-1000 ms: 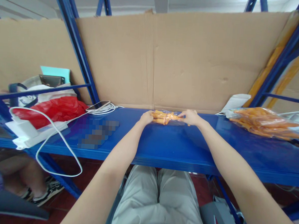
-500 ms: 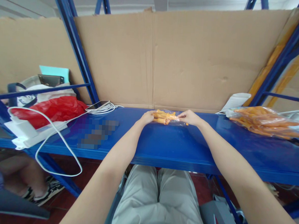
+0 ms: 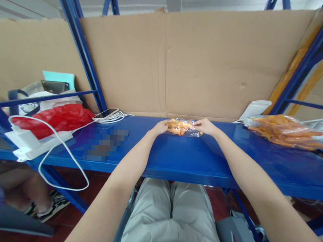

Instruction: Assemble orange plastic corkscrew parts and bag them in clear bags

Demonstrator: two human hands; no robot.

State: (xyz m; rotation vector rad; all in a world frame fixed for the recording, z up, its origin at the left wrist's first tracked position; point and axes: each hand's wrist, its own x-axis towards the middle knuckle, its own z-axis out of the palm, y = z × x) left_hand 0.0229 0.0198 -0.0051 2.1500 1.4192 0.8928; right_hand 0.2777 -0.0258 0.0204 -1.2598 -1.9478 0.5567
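Note:
A clear plastic bag with orange pieces inside lies at the back of the blue shelf, close to the cardboard. My left hand grips its left end, fingers closed on the plastic. At the bag's right end my right hand pinches the film between thumb and fingers. A small orange tip shows just below the right fingers. What exactly the orange pieces are is too small to make out.
To the right lies a larger clear bag of orange pieces. On the left are a red plastic bag, a white power strip, a coiled white cable and a blurred dark patch. A cardboard panel stands behind.
The bag between my hands has shifted slightly and its film now spreads flatter over the orange pieces. Both hands have barely moved and still hold its ends.

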